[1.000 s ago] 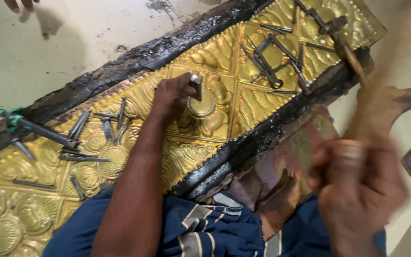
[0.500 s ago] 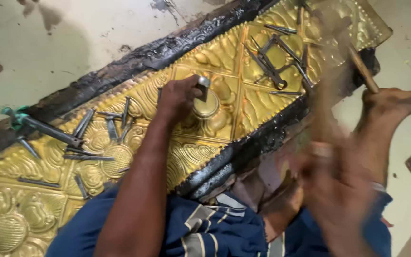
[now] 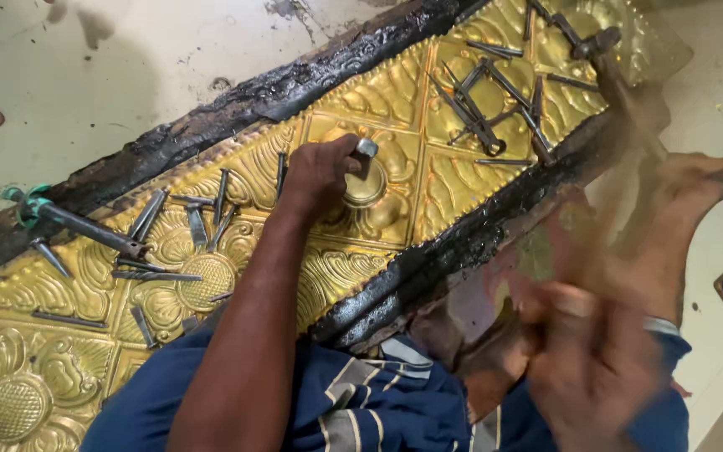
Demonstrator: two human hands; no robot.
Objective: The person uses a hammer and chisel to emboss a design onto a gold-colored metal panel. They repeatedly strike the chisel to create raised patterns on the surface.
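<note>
Since half a second ago, the right hand (image 3: 596,351) has come lower with the hammer (image 3: 621,75), both blurred; its fingers look closed on the handle, though I cannot tell exactly. On the gold sheet (image 3: 378,92), the left hand (image 3: 320,172) pinches a punch (image 3: 367,149). The punch stands between the fingertips (image 3: 349,159), its head just above them, at the round boss (image 3: 366,188).
</note>
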